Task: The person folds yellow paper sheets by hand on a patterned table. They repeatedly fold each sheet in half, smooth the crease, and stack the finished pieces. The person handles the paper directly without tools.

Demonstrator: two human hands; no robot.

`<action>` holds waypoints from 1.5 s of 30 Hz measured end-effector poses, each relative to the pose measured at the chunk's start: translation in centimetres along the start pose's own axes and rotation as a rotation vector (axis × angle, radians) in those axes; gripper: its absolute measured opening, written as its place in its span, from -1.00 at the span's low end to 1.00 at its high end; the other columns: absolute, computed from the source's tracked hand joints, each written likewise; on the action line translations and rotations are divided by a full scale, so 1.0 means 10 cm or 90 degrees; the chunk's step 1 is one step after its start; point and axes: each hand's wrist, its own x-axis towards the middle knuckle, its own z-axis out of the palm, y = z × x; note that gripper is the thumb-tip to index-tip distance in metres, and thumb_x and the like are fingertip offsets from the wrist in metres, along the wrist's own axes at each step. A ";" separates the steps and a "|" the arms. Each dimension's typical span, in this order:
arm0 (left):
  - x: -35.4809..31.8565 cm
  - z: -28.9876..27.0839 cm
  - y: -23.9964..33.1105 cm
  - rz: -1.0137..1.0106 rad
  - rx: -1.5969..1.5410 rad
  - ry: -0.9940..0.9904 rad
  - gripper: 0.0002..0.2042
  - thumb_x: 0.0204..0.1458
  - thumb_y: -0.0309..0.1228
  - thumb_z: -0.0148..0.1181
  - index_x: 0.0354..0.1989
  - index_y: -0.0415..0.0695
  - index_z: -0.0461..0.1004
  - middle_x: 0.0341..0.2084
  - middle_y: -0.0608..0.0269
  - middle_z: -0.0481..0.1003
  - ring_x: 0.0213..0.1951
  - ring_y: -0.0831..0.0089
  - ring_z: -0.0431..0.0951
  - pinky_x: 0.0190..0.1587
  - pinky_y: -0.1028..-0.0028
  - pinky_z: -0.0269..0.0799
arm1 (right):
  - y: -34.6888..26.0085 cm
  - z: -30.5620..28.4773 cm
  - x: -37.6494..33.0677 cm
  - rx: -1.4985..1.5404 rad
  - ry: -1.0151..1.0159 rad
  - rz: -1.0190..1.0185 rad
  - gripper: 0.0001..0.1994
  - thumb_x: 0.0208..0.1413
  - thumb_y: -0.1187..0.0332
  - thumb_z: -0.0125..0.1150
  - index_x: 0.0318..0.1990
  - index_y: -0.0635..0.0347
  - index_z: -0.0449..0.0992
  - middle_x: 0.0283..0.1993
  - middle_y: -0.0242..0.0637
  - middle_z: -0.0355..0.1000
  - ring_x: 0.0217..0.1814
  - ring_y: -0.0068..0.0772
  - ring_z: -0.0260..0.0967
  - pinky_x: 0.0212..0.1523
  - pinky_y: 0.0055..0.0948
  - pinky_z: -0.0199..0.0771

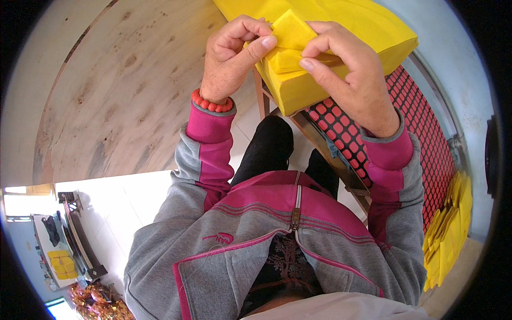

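Pinching a folded yellow cloth (292,33) by its left side, with thumb and fingers of the left hand (229,58) closed on it. Holding a lower fold of the same cloth with the right hand (354,74), with thumb and forefinger narrowed on the right side, near the left thumb. Working right over the near end of a big yellow block (306,93), square-cornered like a stuffed bag. Cannot tell of any join between cloth and block, nor of any contents behind those yellow faces. Wearing red beads (213,102) on the left wrist. Find a red-and-black mat (410,106) below the block and to its right, reaching back along the pale blue wall (472,101). Past its near end, see a pile of yellow sheets (450,229), flat and leaning together, perhaps folded bags. To the left, note a broad wooden worktop (133,96), well apart from the pile. At far lower left, see a white table (40,226) bearing yellow pieces (63,265) and something dark, near a glittery heap (98,304).
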 end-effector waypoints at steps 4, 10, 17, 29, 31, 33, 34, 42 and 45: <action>0.00 -0.08 -0.06 -0.019 0.048 0.072 -0.94 0.20 -0.53 0.18 -0.20 -0.23 0.51 -0.29 0.33 0.57 -0.20 0.61 0.52 -0.06 0.55 0.42 | -0.05 -0.07 -0.01 -0.014 -0.033 0.042 -0.91 0.13 0.50 0.24 -0.25 0.28 0.46 -0.03 -0.11 0.48 0.00 -0.24 0.47 0.03 -0.45 0.39; -0.03 0.09 -0.08 0.050 0.022 0.090 -0.92 0.19 -0.61 0.08 -0.19 -0.18 0.41 -0.34 0.37 0.48 -0.24 0.60 0.47 -0.04 0.58 0.35 | 0.02 -0.15 0.06 0.032 0.080 -0.088 -0.88 0.12 0.43 0.28 -0.29 0.27 0.48 -0.30 -0.21 0.48 -0.22 -0.41 0.47 -0.01 -0.41 0.48; 0.06 0.15 0.10 0.127 0.090 -0.001 -0.92 0.22 -0.60 0.01 -0.20 -0.20 0.43 -0.29 0.37 0.44 -0.20 0.59 0.42 -0.08 0.63 0.29 | -0.37 -0.09 -0.41 0.463 -0.006 0.234 -0.89 0.13 0.39 0.24 -0.27 0.23 0.49 -0.18 -0.14 0.49 -0.10 -0.18 0.49 -0.07 -0.37 0.47; 0.01 0.05 0.22 0.041 0.259 -0.070 -0.84 0.13 -0.54 0.04 -0.25 -0.26 0.58 -0.32 0.40 0.53 -0.28 0.61 0.45 -0.19 0.65 0.30 | -0.23 0.72 -2.39 -0.031 -0.109 0.497 -0.78 0.25 0.30 0.09 -0.09 0.25 0.47 -0.17 -0.05 0.47 -0.07 -0.02 0.46 -0.05 -0.16 0.44; 0.02 0.03 0.23 0.027 0.225 -0.107 -0.83 0.13 -0.53 0.04 -0.24 -0.25 0.59 -0.34 0.43 0.53 -0.30 0.64 0.46 -0.23 0.70 0.28 | -0.14 0.73 -2.76 -0.256 -0.062 0.537 -0.74 0.24 0.28 0.12 -0.02 0.23 0.48 -0.10 -0.05 0.47 0.00 -0.02 0.44 -0.02 -0.12 0.43; 0.02 0.03 0.13 0.065 0.226 -0.056 -0.86 0.15 -0.54 0.08 -0.23 -0.24 0.57 -0.34 0.43 0.53 -0.30 0.65 0.47 -0.24 0.70 0.31 | -0.03 0.74 -3.02 -0.506 -0.035 0.502 -0.70 0.24 0.25 0.14 0.04 0.20 0.48 -0.04 -0.06 0.46 0.05 -0.01 0.42 0.01 -0.10 0.43; 0.04 0.01 0.07 0.079 0.221 -0.052 -0.87 0.16 -0.54 0.09 -0.20 -0.24 0.56 -0.31 0.37 0.54 -0.26 0.62 0.49 -0.19 0.67 0.33 | 0.04 0.75 -3.12 -0.498 -0.017 0.529 -0.68 0.23 0.24 0.16 0.06 0.19 0.49 -0.02 -0.07 0.47 0.07 -0.01 0.41 0.01 -0.10 0.42; 0.13 -0.41 -0.21 0.068 0.177 -0.047 -0.79 0.19 -0.58 0.07 -0.07 -0.31 0.57 -0.06 0.10 0.60 -0.02 0.43 0.55 0.13 0.48 0.36 | 0.47 0.91 -3.41 -0.523 -0.008 0.552 -0.64 0.23 0.20 0.16 0.11 0.15 0.48 0.07 -0.10 0.45 0.15 -0.02 0.37 0.11 -0.09 0.36; 0.09 -0.38 -0.17 0.046 0.199 -0.044 -0.80 0.18 -0.58 0.06 -0.10 -0.31 0.58 -0.08 0.13 0.60 -0.01 0.46 0.54 0.12 0.48 0.35 | 0.50 0.89 -3.40 -0.499 0.050 0.518 -0.56 0.20 0.20 0.20 0.19 0.16 0.42 0.19 -0.05 0.37 0.26 0.03 0.28 0.19 -0.06 0.31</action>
